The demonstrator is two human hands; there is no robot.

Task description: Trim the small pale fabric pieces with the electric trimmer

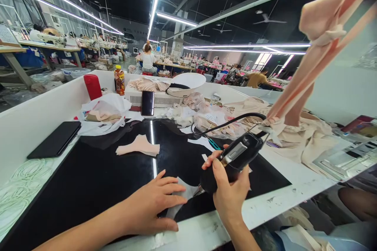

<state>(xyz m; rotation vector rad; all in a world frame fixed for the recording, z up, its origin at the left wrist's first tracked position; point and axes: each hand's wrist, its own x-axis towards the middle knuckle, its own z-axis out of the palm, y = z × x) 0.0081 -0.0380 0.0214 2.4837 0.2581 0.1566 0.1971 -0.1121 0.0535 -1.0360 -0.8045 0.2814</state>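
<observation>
My right hand is closed around a black corded hand tool with a metal plate on top, held just above the black work mat. Its cable arcs back toward the fabric heap. My left hand lies flat with fingers spread, pressing a thin pale fabric piece onto the mat near the front edge. A pink cut fabric piece lies alone farther back on the mat.
A beige garment pile sits right, with pink straps hanging overhead. Behind the mat are a phone, a white box, a red flask, a drink bottle, bagged fabric. A dark tablet lies left. Other workers sit at distant tables.
</observation>
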